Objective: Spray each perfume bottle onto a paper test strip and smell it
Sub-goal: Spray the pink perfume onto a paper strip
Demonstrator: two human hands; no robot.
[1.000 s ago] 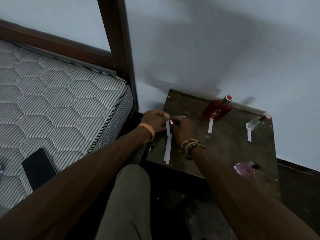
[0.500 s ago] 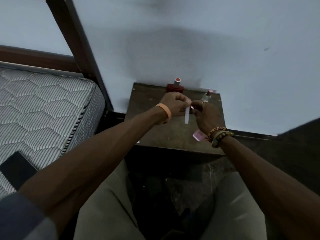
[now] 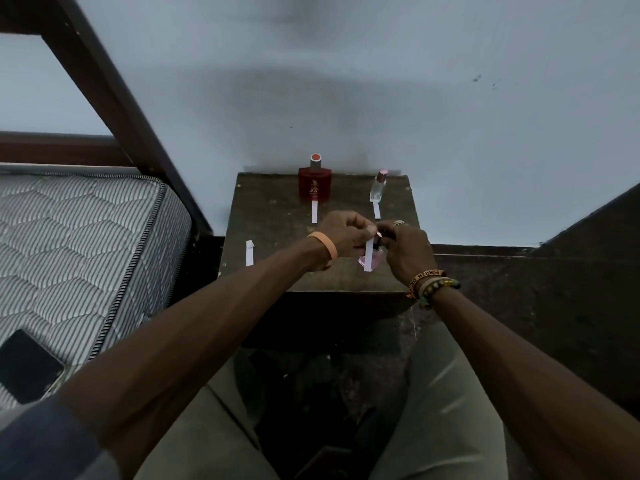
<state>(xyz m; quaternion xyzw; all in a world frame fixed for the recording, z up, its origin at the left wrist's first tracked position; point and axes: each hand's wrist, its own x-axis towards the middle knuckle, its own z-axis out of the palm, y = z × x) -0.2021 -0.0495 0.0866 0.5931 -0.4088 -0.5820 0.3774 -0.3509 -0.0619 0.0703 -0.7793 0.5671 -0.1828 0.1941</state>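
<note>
1. Left hand point(image 3: 341, 234): the thumb and forefinger pinch the top end of a paper test strip point(image 3: 368, 256). The strip hangs upright over the front right part of the wooden side table point(image 3: 270, 209).
2. Right hand point(image 3: 405, 251): the fingers are curled round the dark top of a pink perfume bottle point(image 3: 361, 261). The bottle's base shows just behind the held strip, at or just above the tabletop. Whether it touches the surface cannot be told.
3. The two hands meet, with fingertips touching or nearly so, above the pink bottle.
4. A red perfume bottle point(image 3: 314, 185) stands upright at the back of the table, against the wall. A second strip point(image 3: 314, 212) lies flat directly in front of it.
5. A clear bottle with a pink cap point(image 3: 378, 186) stands upright at the back right. A third strip point(image 3: 376, 210) lies in front of it.
6. A fourth strip point(image 3: 249, 252) lies flat near the table's left edge, well apart from the bottles.
7. The left wrist carries an orange wristband point(image 3: 326, 244). The right wrist carries beaded bracelets point(image 3: 431, 285).
8. A quilted mattress point(image 3: 86, 237) lies to the left of the table, with a black phone point(image 3: 27, 365) on it.
</note>
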